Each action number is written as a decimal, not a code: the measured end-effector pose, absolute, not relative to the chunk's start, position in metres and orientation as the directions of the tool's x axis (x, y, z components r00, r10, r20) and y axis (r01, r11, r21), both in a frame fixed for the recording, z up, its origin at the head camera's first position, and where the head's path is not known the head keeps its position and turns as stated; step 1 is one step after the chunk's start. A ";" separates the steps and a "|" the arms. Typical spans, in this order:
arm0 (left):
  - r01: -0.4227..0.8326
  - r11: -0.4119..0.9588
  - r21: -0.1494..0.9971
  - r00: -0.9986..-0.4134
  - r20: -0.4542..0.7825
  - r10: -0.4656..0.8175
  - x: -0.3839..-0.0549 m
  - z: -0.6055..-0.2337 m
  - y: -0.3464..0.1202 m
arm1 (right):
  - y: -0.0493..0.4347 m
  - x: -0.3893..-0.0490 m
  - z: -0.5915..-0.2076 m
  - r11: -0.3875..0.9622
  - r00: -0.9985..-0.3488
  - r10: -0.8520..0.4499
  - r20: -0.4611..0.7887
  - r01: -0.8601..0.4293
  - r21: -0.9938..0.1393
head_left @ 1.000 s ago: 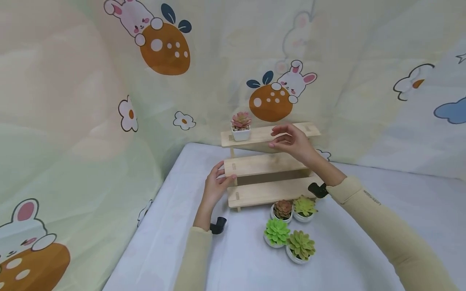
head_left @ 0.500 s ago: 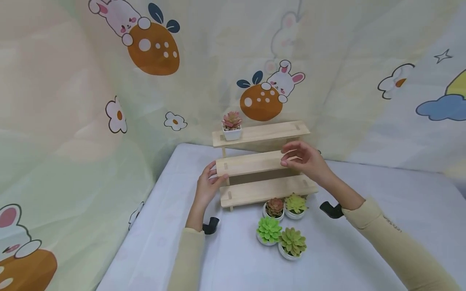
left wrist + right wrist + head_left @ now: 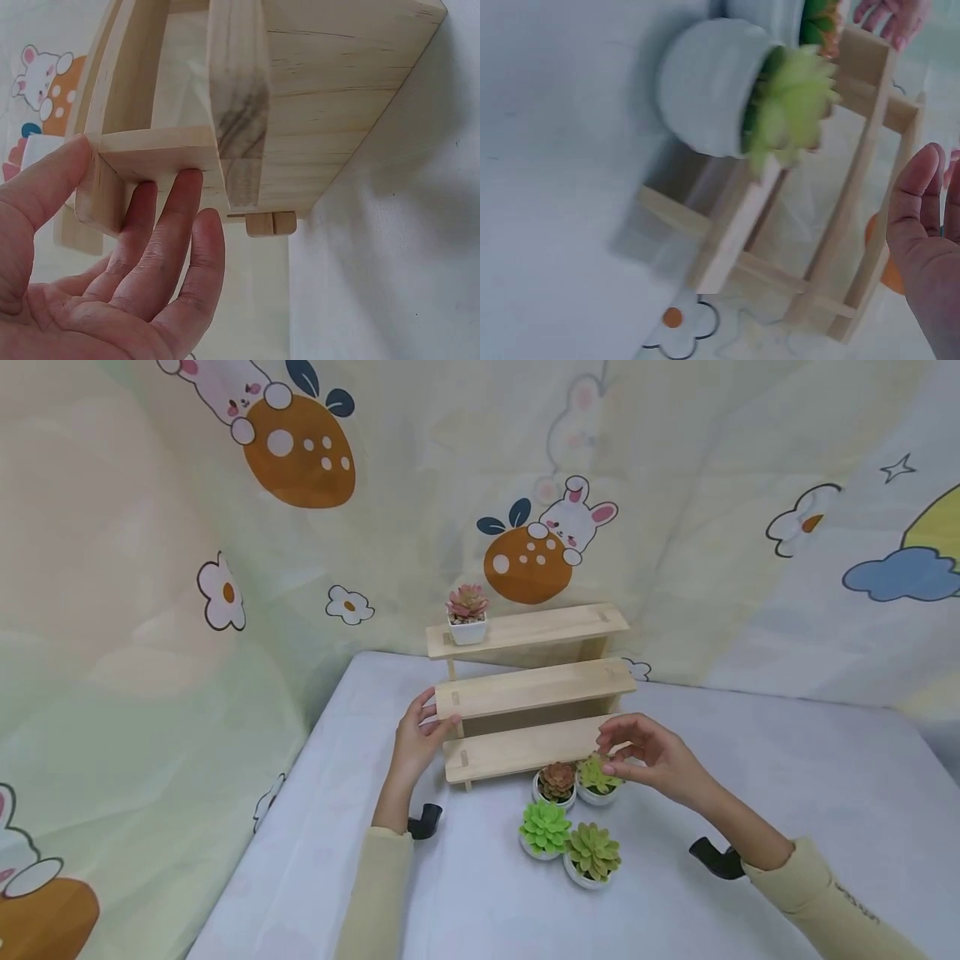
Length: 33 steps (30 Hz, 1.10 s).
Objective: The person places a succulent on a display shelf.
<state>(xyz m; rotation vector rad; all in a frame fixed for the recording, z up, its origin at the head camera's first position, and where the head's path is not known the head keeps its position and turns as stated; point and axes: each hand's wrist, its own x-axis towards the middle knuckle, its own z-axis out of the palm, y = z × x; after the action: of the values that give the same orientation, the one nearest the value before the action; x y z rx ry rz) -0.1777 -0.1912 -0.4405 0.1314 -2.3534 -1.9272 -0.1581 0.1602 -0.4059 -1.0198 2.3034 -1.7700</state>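
Observation:
A three-tier wooden shelf [image 3: 532, 687] stands on the white cloth. My left hand [image 3: 422, 739] grips the left end of its middle board, thumb on the front edge and fingers [image 3: 174, 247] underneath, as the left wrist view shows. My right hand [image 3: 651, 760], fingers loosely bent and holding nothing, hovers beside the yellow-green potted succulent [image 3: 597, 774]. That plant's round white pot [image 3: 709, 86] appears in the right wrist view. A reddish-brown succulent [image 3: 557, 782], a bright green one [image 3: 545, 827] and an olive-green one [image 3: 593, 852] stand close by in white pots.
A pink succulent [image 3: 467, 610] in a square white pot sits on the left of the top board. Behind the table hangs a patterned cloth backdrop [image 3: 405, 510] with rabbits and flowers. The table's left edge [image 3: 300, 756] runs near my left arm.
My right hand has come down from the top board, past the middle one, to the yellow-green succulent. My left hand keeps its grip on the shelf. The head view has shifted slightly.

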 end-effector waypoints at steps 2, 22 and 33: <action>-0.009 0.199 0.980 -0.991 0.018 -0.130 -0.178 -0.440 -0.192 | 0.164 -0.154 -0.412 0.119 -0.776 -0.536 0.333 -0.460 -0.880; -0.006 0.218 0.976 -0.990 0.024 -0.136 -0.177 -0.440 -0.192 | 0.176 -0.116 -0.457 0.025 -0.619 -0.725 0.302 -0.461 -0.887; -0.007 0.210 0.978 -0.992 0.020 -0.126 -0.179 -0.444 -0.192 | 0.170 -0.100 -0.479 0.285 -0.640 -0.766 0.056 -0.417 -0.863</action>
<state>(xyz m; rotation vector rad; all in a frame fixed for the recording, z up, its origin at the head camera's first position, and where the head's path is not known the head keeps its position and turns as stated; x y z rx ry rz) -0.1793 -0.1925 -0.4436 0.1311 -2.3681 -1.9124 -0.1003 0.1704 -0.4786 -1.0675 2.1901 -1.2981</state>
